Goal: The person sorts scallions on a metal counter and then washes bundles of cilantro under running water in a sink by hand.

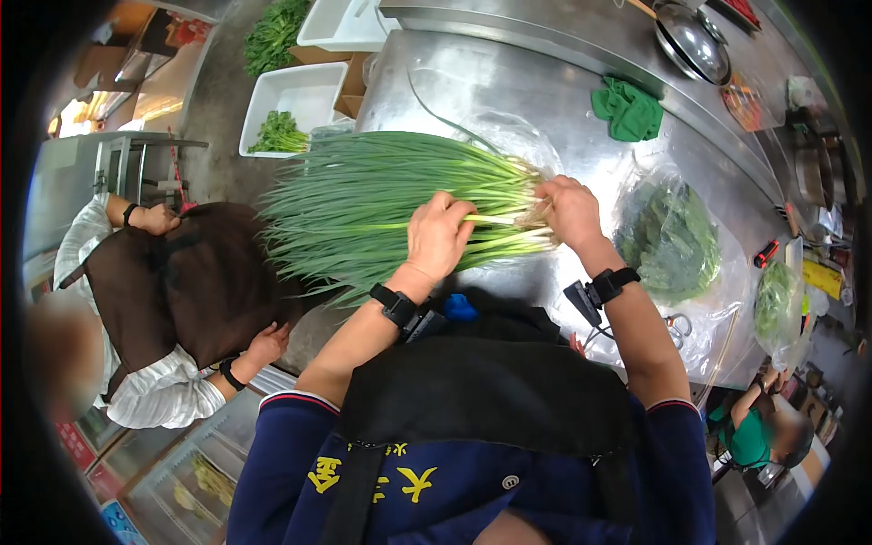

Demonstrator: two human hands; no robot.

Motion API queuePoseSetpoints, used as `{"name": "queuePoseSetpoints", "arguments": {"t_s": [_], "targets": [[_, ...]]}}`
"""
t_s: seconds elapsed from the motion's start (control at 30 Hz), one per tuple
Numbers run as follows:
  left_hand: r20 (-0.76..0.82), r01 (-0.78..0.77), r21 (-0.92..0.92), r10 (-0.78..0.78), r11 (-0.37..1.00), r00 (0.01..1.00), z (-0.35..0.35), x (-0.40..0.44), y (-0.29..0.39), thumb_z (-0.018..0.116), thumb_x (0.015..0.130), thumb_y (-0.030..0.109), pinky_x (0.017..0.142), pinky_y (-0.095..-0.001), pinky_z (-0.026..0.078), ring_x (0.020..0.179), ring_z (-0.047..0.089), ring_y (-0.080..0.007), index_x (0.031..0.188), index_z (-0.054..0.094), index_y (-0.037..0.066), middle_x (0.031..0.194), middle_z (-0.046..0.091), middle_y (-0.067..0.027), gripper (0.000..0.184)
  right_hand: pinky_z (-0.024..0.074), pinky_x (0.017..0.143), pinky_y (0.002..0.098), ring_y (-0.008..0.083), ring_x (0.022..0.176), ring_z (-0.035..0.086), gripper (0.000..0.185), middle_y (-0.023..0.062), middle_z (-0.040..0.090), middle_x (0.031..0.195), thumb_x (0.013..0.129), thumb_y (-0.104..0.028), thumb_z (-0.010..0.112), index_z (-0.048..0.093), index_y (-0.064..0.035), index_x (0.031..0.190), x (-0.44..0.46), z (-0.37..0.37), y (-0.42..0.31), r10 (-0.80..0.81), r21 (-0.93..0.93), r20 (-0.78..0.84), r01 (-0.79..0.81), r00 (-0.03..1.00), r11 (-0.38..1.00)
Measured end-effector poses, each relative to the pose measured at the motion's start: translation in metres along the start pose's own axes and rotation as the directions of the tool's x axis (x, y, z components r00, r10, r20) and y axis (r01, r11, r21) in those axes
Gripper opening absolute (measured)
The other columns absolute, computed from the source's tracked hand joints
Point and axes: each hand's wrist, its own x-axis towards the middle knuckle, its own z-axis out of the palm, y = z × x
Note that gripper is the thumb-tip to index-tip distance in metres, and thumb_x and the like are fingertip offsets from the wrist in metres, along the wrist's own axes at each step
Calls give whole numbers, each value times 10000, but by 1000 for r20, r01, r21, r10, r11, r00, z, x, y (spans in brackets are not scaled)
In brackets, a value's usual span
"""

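Observation:
A large pile of green onions point(363, 191) lies across the metal table, green tops to the left and pale root ends to the right. My left hand point(438, 234) rests over the stalks near the middle, thumb and fingers pinched on a pale green onion stalk. At the root ends my right hand point(570, 209) has its fingers closed on the roots of the same part of the pile. Clear plastic point(518, 136) lies partly under the root ends. Both wrists wear black bands.
Right of the pile are a plastic bag of leafy greens point(668, 238), scissors point(678, 329) and a green cloth point(627, 109). White bins point(313, 91) stand at the upper left. A person in a brown apron point(195, 282) is at left, another in green point(752, 436) at lower right.

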Motion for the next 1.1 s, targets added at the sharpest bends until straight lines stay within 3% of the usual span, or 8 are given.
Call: {"name": "queuePoseSetpoints", "arguments": {"t_s": [0.07,0.27,0.4,0.5,0.6,0.77,0.93,1.1], "targets": [[55,47,-7,-47,999,997,1,3,-1,643,708,61,693,-390,453,805,548,-295,1008,596,92,904,526,-102,305,433,756,376,243,852,562,96,45,591,814,722,-123,647,626,-114,815,-6,-8,-2,-10,61,-35,12,999,998],[19,-355,32,354,934,935,9,18,11,617,727,60,873,-410,398,915,524,-287,1164,544,82,945,542,-109,444,441,687,362,270,742,569,130,60,601,808,738,-150,674,605,-87,829,-27,-35,-22,-98,403,11,85,995,911],[128,-192,1,191,981,973,7,8,8,615,726,36,790,-397,428,873,544,-270,1087,556,89,857,555,-86,369,470,625,318,220,695,587,120,56,612,817,770,-151,652,619,-76,858,-36,-34,-12,3,615,21,-15,1000,788],[20,-130,-37,130,991,991,-5,16,1,611,733,34,715,-402,444,818,547,-305,1026,568,83,842,543,-109,301,476,622,310,200,671,590,114,54,616,824,778,-140,631,625,-85,878,-37,-23,11,246,510,-110,-158,963,845],[-68,-15,-71,10,997,998,-13,26,0,623,749,66,689,-419,450,801,555,-342,1006,579,70,858,545,-129,261,480,612,309,205,648,591,108,57,616,835,777,-137,621,628,-92,876,-45,-17,17,166,371,-62,-132,984,919],[110,79,14,-80,997,991,-19,39,-4,574,836,217,666,-437,454,780,573,-365,931,604,50,854,583,-163,195,476,705,365,247,787,577,167,44,554,772,719,-103,658,638,-149,878,-54,-10,2,-116,95,-154,131,981,987],[346,122,132,-161,984,924,-11,40,-3,549,853,336,682,-456,449,796,579,-383,909,607,40,843,613,-191,307,476,708,366,266,802,579,158,63,562,801,756,-136,625,635,-126,913,-40,-4,8,-64,135,-43,69,997,988],[394,156,-63,-119,986,911,-1,37,-5,600,804,321,724,-430,459,829,585,-359,883,621,48,846,621,-163,284,476,721,366,274,826,581,170,74,577,830,789,-180,597,626,-107,939,-26,-14,-1,37,212,15,-40,999,976]]}}
